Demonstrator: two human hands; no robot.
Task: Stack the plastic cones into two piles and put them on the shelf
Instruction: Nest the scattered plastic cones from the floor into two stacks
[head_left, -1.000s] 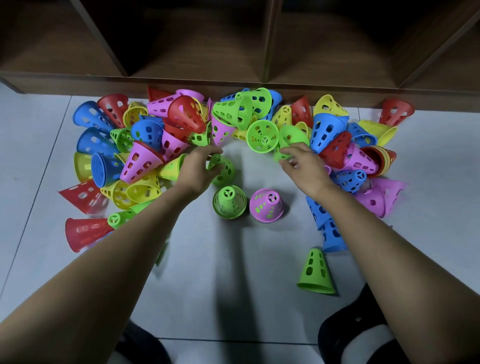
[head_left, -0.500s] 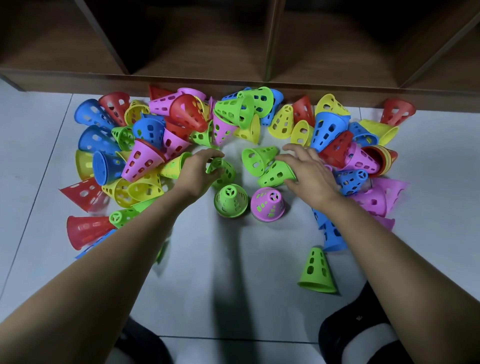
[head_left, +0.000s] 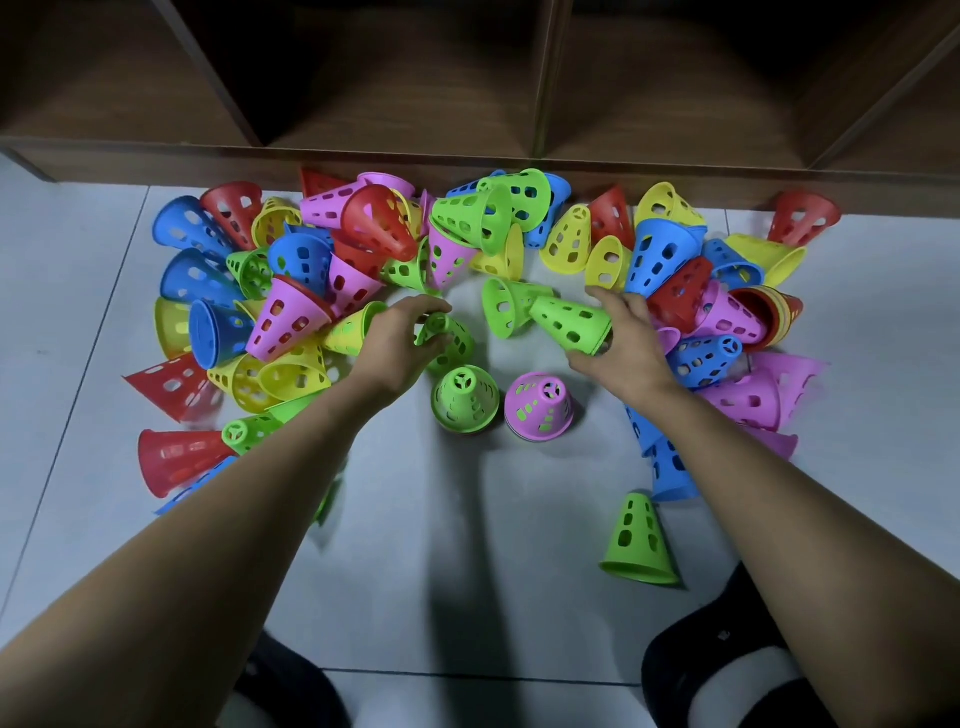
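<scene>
- Your left hand (head_left: 397, 340) is closing its fingers around a green cone (head_left: 452, 340) lying just left of frame centre.
- Your right hand (head_left: 621, 340) is gripping the wide rim of another green cone (head_left: 569, 322), tilted on its side.
- Loose coloured cones (head_left: 291, 291) are sprawling across the floor (head_left: 467, 545) below the wooden shelf (head_left: 415, 109) at the top.
- Two cones, green (head_left: 464, 399) and purple (head_left: 538, 405), are standing upright at centre.

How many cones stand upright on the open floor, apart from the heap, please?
3: green cone and purple cone side by side at centre; lone green cone near the right foot. The heap may hide more.
</scene>
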